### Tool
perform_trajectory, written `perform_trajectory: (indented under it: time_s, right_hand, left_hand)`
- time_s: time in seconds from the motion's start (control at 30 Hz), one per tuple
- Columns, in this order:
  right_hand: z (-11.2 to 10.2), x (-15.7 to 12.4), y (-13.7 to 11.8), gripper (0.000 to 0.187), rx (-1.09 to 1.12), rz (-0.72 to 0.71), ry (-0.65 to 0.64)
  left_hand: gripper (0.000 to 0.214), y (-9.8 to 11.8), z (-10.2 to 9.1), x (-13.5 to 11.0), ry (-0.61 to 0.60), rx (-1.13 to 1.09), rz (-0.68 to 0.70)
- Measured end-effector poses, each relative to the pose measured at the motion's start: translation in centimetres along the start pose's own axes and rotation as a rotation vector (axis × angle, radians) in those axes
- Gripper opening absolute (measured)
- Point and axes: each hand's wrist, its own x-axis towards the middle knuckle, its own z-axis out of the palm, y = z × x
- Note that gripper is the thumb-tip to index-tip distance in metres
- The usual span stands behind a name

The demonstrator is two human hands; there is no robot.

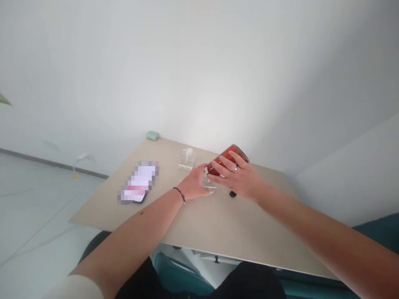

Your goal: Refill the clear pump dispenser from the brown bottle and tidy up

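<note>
red bottle leaned in the right hand above the counter, its lower end close to a clear container that the left hand held between thumb and fingers. whether the two touched could not be told, as fingers hid the spot. the likeliest trouble seemed a spill: if the bottle was open and tipped further, anything inside might have run past the container's rim. the right hand's fingers lay along the near side, so a smooth bottle could have slid out. a knock from its end might have upset the container, which looked light, had the left hand's hold been loose. a small black object lay just below the right hand, easily brushed by a dropping wrist; the phone sat farther off, though a splash might have reached it
</note>
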Motion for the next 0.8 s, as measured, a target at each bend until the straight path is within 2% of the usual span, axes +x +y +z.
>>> perform_trajectory:
  time_s: [0.27,0.37,0.6,0.7,0.8]
  right_hand:
    - [0.6,-1.4,-0.5,0.052,0.077,0.145,-0.065]
    - [1.0,-2.0,-0.9,0.054,0.126,0.21,-0.104]
    - [2.5,-3.5,-2.3,0.06,0.209,0.402,-0.13]
    - [3.4,-4.3,-3.2,0.054,0.26,0.541,-0.094]
    - [4.7,-5.3,-4.3,0.054,0.406,0.783,0.009]
  left_hand:
    - [0.1,-0.3,0.2,0.0,0.001,0.146,-0.07]
    - [0.102,-0.7,0.3,0.0,-0.016,0.13,-0.087]
    - [0.098,-0.6,0.2,0.0,-0.02,0.142,-0.054]
    - [0.099,-0.5,0.2,0.0,-0.028,0.157,-0.06]
    - [0.098,-0.5,0.2,0.0,-0.034,0.161,-0.082]
